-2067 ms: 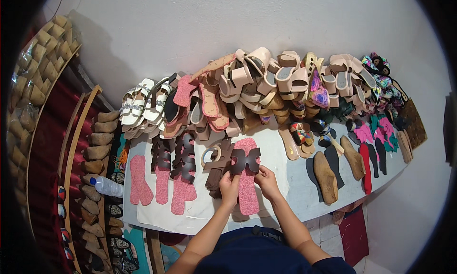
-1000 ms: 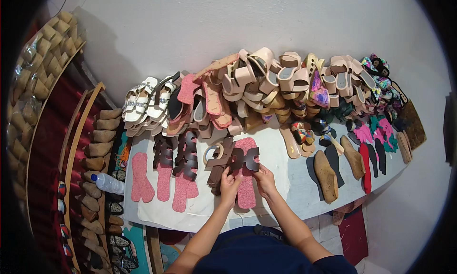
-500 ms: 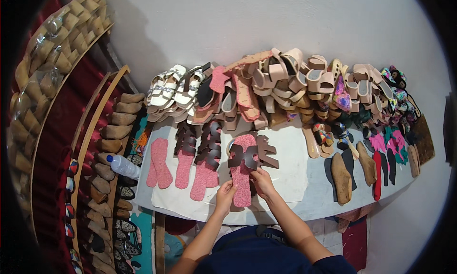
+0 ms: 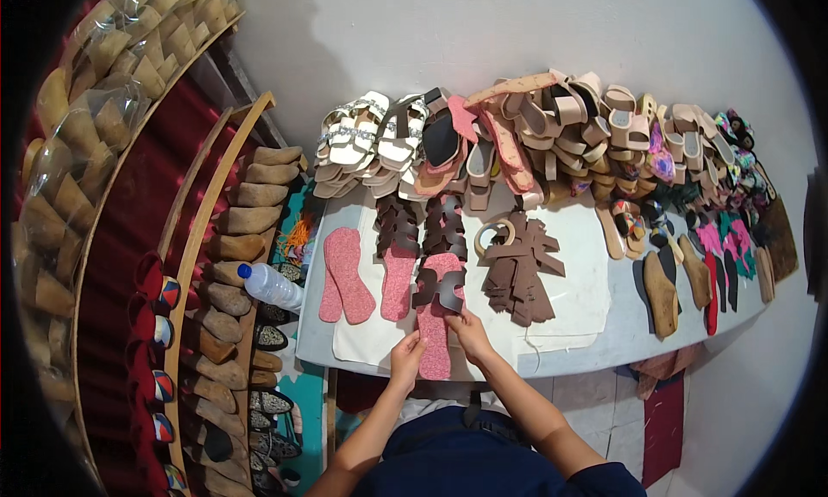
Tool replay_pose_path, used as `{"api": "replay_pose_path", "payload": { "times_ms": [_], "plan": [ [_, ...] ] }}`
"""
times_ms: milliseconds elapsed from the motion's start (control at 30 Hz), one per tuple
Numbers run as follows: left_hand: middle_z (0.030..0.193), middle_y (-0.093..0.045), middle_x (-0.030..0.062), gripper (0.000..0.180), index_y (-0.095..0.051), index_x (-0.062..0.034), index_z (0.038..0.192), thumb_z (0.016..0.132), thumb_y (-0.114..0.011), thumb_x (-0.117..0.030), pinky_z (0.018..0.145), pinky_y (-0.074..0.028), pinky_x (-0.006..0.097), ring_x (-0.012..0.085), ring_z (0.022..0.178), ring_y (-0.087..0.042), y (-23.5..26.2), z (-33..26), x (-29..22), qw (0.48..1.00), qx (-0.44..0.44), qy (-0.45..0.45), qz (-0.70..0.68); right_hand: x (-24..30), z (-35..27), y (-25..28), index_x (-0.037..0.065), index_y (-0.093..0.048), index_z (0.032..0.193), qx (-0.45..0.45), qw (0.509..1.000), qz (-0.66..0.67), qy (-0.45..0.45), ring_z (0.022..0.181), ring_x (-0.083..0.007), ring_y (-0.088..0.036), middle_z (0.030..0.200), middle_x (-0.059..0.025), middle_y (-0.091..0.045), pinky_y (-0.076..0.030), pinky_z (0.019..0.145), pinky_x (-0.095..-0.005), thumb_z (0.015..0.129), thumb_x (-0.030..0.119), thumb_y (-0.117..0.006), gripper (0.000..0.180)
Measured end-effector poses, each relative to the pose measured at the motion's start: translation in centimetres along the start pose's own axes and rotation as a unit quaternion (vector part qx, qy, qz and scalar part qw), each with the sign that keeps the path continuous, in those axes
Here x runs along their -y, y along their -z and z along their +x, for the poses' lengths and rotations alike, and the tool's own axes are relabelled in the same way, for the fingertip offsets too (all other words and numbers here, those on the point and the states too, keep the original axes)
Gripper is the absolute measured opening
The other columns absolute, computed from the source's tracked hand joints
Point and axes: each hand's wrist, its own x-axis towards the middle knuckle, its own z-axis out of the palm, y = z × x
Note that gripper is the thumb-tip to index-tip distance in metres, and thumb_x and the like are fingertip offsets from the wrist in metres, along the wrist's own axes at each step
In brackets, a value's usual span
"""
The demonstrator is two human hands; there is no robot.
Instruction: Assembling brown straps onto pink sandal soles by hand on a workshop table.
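A pink speckled sandal sole [image 4: 435, 352] with a dark brown cut-out strap [image 4: 440, 290] across it is held between my two hands, at the front of the table. My left hand [image 4: 408, 357] pinches its left edge, and my right hand [image 4: 467, 333] grips the right side below the strap. Just beyond it lie another strapped pink sole [image 4: 397, 281] and further dark brown straps [image 4: 446, 225]. A pair of plain pink soles [image 4: 352, 281] rests to the left. On the right, a heap of brown strap pieces [image 4: 522, 277] lies beside a tape roll [image 4: 495, 235].
Finished sandals [image 4: 569, 122] are piled along the wall. Wooden shoe lasts [image 4: 661, 298] and dark sole pieces lie at the table's right. Racks of lasts [image 4: 250, 221] stand at the left, with a water bottle [image 4: 272, 287] by the table's edge.
My hands have carried the strapped sole left, over the laid-out strapped soles. The brown strap heap and tape roll it covered now show. The view has shifted left.
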Motion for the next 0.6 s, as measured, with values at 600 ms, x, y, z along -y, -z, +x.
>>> {"api": "replay_pose_path", "payload": {
  "times_ms": [600],
  "plan": [
    [0.096, -0.056, 0.0069, 0.032, -0.046, 0.0066, 0.112, 0.083, -0.048, -0.006, 0.075, -0.040, 0.021, 0.0091, 0.087, -0.051, 8.0, 0.8, 0.6, 0.988, 0.110, 0.023, 0.109, -7.1, -6.1, -6.4, -0.002, -0.048, 0.107, -0.125, 0.985, -0.110, 0.040, 0.072, -0.0100, -0.053, 0.082, -0.0052, -0.057, -0.044, 0.063, -0.0223, 0.079, 0.002, -0.052, 0.029]
  ]
}}
